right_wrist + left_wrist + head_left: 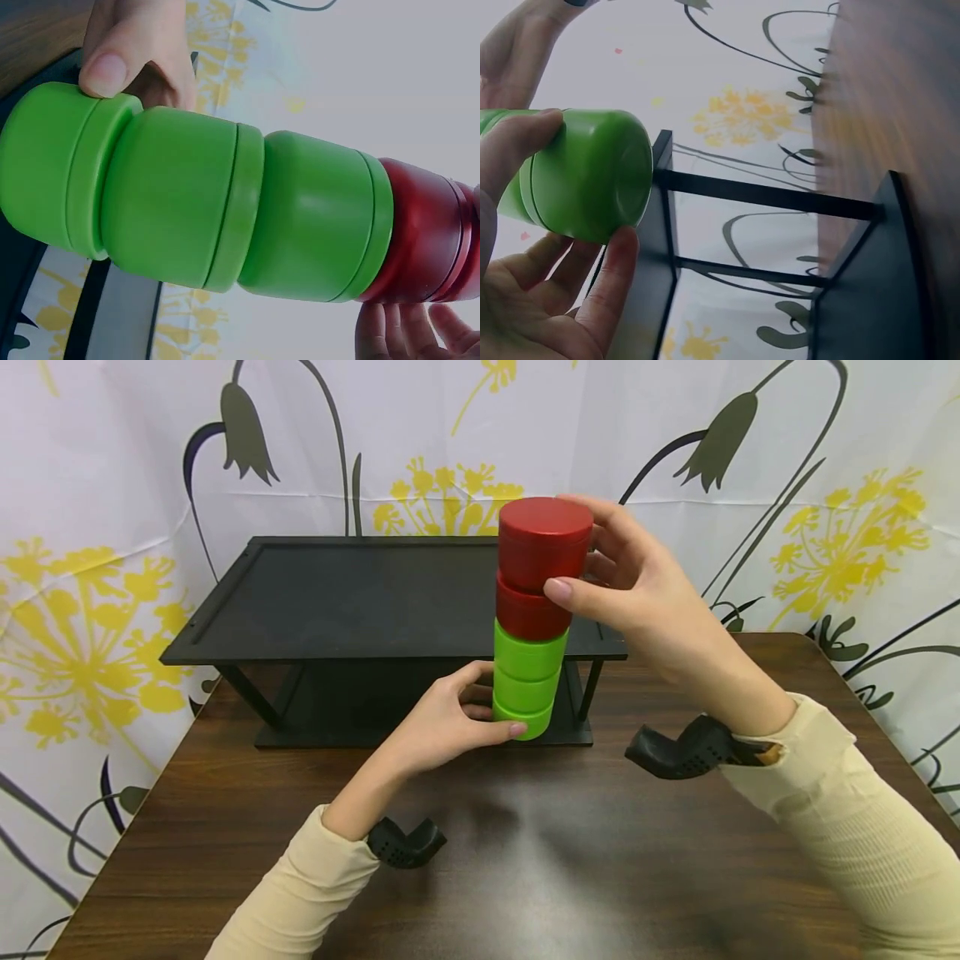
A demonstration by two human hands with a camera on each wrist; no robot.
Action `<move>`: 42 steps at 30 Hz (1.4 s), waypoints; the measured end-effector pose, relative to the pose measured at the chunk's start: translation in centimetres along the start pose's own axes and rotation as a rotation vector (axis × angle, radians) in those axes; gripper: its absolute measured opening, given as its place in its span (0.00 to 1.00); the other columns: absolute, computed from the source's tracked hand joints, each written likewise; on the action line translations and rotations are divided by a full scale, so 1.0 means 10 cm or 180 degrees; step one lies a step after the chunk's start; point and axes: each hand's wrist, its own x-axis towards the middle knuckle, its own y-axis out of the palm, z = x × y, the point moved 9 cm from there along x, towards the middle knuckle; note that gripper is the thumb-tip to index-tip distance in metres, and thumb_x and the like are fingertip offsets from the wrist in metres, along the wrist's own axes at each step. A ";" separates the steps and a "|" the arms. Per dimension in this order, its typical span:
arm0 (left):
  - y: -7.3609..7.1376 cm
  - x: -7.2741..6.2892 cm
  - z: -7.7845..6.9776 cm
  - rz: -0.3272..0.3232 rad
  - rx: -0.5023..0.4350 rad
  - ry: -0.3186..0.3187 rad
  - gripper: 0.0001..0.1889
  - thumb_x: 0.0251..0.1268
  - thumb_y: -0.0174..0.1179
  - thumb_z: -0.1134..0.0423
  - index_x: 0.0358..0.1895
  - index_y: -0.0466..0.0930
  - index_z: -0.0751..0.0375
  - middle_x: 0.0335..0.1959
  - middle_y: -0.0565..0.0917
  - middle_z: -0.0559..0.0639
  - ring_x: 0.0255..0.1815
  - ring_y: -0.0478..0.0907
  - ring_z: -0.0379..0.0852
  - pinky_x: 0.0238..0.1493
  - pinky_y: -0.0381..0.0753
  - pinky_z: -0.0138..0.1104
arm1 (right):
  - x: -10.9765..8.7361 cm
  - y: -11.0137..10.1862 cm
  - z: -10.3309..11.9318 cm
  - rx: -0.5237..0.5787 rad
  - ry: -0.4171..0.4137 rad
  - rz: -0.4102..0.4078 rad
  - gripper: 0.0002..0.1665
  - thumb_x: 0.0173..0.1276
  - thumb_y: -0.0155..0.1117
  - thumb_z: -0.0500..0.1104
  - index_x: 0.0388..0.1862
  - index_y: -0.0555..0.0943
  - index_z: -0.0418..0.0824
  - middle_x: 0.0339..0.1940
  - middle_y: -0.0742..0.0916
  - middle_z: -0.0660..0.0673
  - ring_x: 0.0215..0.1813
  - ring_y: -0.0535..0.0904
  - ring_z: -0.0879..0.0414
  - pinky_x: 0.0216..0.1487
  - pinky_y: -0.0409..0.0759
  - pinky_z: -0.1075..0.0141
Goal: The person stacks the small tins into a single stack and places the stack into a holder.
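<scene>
Three green canisters (pixel 528 672) and two red canisters (pixel 543 547) form one tall column, the red ones on top. Both hands hold this column in the air in front of the black rack. At the bottom, my left hand (pixel 442 722) grips the lowest green canister (pixel 592 176), thumb on one side and fingers on the other. My right hand (pixel 648 589) grips the red canisters near the top, its thumb close to the joint between them. In the right wrist view a lid seam shows on each green canister (pixel 322 217).
A black two-tier rack (pixel 375 602) stands on the brown wooden table (pixel 465 877), behind the column. A flower-patterned curtain (pixel 675 410) hangs behind it. Each wrist wears a black camera mount (pixel 682 750).
</scene>
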 end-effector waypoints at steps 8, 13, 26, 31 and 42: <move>-0.11 0.05 -0.13 -0.0032 0.0013 0.0064 0.31 0.55 0.69 0.62 0.63 0.68 0.53 0.57 0.77 0.53 0.53 0.82 0.50 0.52 0.84 0.40 | 0.07 -0.01 0.09 0.0001 -0.0028 -0.0156 0.28 0.63 0.60 0.35 0.63 0.69 0.42 0.60 0.76 0.43 0.62 0.73 0.46 0.58 0.79 0.64; -0.17 0.09 -0.22 -0.0062 0.0060 0.0054 0.30 0.55 0.69 0.61 0.63 0.69 0.52 0.57 0.78 0.53 0.53 0.83 0.51 0.51 0.84 0.41 | 0.12 -0.02 0.16 -0.0044 -0.0076 -0.0189 0.30 0.63 0.59 0.35 0.65 0.68 0.43 0.62 0.75 0.43 0.62 0.73 0.46 0.62 0.76 0.60; -0.34 0.26 -0.38 -0.0159 0.0156 0.0199 0.32 0.54 0.70 0.60 0.64 0.69 0.53 0.57 0.78 0.50 0.56 0.79 0.47 0.53 0.83 0.42 | 0.32 -0.08 0.28 0.0033 -0.0363 -0.0189 0.31 0.62 0.58 0.32 0.66 0.68 0.40 0.61 0.75 0.42 0.61 0.73 0.46 0.63 0.76 0.59; -0.39 0.33 -0.41 -0.0167 0.0195 0.0181 0.33 0.54 0.70 0.59 0.64 0.68 0.53 0.58 0.77 0.48 0.57 0.78 0.47 0.55 0.81 0.42 | 0.41 -0.11 0.27 0.0040 -0.0411 -0.0179 0.31 0.62 0.59 0.32 0.65 0.68 0.39 0.60 0.76 0.42 0.61 0.73 0.46 0.63 0.76 0.59; -0.48 0.49 -0.44 -0.0206 0.0167 0.0230 0.33 0.54 0.70 0.61 0.65 0.69 0.56 0.58 0.79 0.51 0.58 0.78 0.47 0.59 0.79 0.42 | 0.60 -0.20 0.15 0.0057 -0.0317 -0.0241 0.31 0.61 0.60 0.31 0.64 0.69 0.40 0.60 0.76 0.43 0.62 0.73 0.46 0.65 0.73 0.56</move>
